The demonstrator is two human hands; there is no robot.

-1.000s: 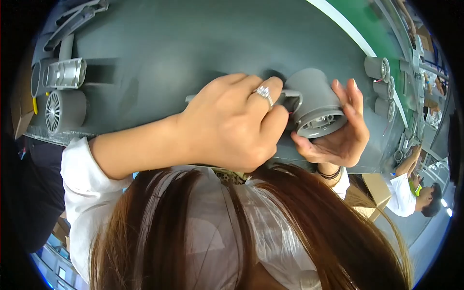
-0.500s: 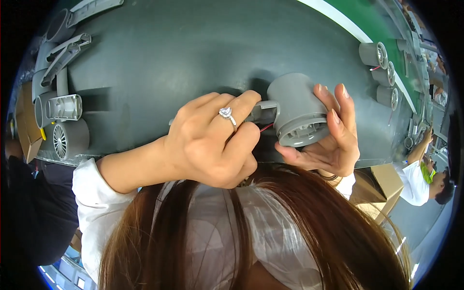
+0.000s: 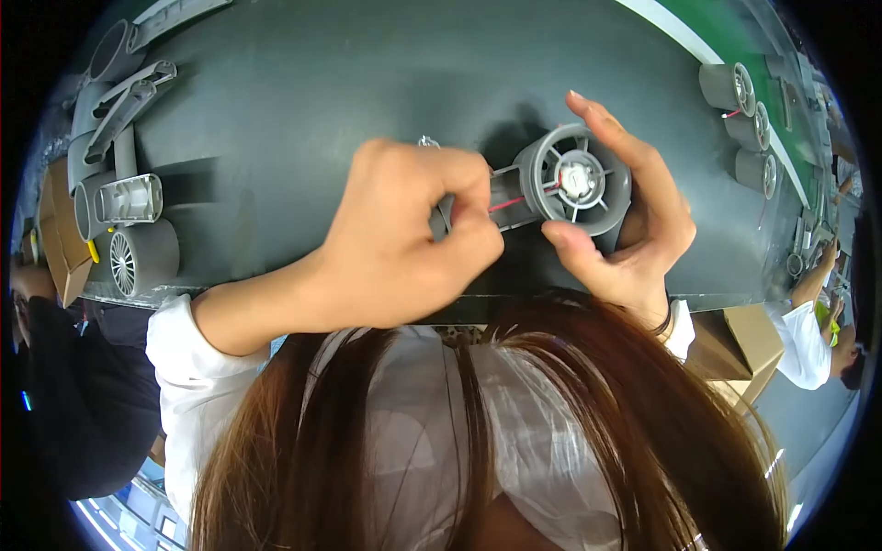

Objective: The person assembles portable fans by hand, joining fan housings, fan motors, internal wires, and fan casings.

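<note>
A round grey fan housing (image 3: 535, 174) is held over the table, its open end facing up at me. Spokes run inside to a pale metallic motor hub (image 3: 579, 181). From its left side sticks a narrow handle section (image 3: 507, 188) with a red wire (image 3: 508, 204) along it. My left hand (image 3: 400, 230) is closed in a pinch on that handle, its fingers hiding most of the far end. My right hand (image 3: 657, 216) curls round the housing's right side, thumb by the lower rim and one finger along the upper right; the other fingertips are hidden.
On the dark table (image 3: 303, 110), grey tubes and long shell pieces (image 3: 119, 119) cluster at left, near a spoked-end cylinder (image 3: 147, 257). Several similar cylinders (image 3: 726, 87) line the right side. Cardboard boxes (image 3: 735, 344) stand below the near edge. People are at both sides.
The housing has tipped, so its open end now faces up instead of toward me, showing the motor hub. My left hand has rolled over with the handle; my right hand has shifted round the rim.
</note>
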